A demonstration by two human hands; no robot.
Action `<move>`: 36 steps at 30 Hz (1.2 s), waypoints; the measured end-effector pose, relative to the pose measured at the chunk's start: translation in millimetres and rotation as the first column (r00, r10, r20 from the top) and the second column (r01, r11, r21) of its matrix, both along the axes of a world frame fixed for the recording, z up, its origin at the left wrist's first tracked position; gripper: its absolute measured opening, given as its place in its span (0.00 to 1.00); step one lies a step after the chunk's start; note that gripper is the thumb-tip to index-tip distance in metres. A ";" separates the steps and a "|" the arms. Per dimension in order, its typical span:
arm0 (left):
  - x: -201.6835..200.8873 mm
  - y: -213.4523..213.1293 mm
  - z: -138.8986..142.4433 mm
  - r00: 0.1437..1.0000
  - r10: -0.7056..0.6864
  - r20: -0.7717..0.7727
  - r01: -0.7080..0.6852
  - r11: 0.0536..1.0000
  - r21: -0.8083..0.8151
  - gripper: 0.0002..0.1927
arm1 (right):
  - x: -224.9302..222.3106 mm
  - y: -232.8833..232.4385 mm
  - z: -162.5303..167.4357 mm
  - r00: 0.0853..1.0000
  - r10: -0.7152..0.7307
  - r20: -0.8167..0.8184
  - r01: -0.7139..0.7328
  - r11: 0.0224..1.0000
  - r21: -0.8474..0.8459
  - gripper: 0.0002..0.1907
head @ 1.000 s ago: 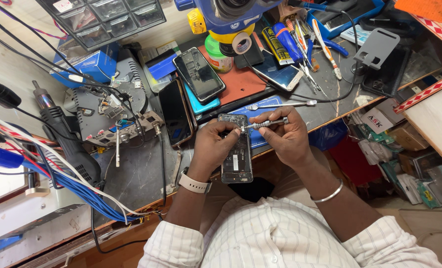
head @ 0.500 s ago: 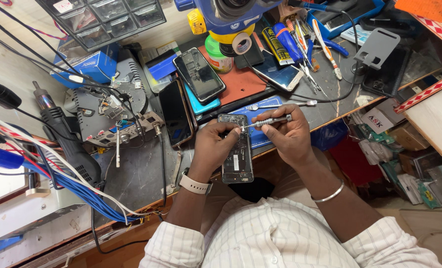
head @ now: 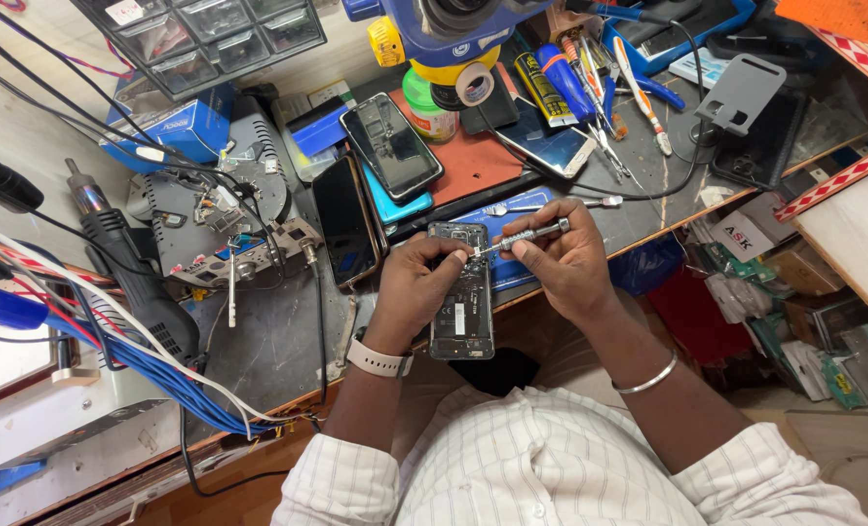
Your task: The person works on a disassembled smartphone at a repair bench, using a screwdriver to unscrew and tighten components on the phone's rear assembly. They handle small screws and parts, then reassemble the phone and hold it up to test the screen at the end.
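I see my left hand [head: 416, 282] clasped around an opened smartphone [head: 461, 292] with its back cover off, held just above the near edge of the cluttered workbench [head: 278, 341]. My right hand [head: 563, 261] pinches a slim metal screwdriver [head: 522, 237], its tip touching the phone's upper part. Other phones [head: 391, 146] lie on the red mat [head: 473, 161] beyond.
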State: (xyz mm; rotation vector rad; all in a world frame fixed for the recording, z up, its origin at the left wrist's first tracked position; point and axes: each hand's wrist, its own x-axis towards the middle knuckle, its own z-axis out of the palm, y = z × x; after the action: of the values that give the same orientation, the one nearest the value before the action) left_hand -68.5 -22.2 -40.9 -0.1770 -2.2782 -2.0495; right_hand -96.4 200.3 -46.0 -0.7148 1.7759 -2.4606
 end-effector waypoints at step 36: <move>-0.4 4.2 -0.9 0.999 0.034 0.020 -0.034 0.999 -0.033 0.08 | -2.1 2.1 5.8 0.996 -0.030 0.080 0.029 1.000 0.007 0.17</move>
State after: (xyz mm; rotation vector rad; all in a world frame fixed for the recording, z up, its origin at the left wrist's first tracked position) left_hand -68.9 -18.1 -41.7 -0.1189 -2.3108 -2.0084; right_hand -98.5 202.4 -40.2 -0.5841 1.7774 -2.4641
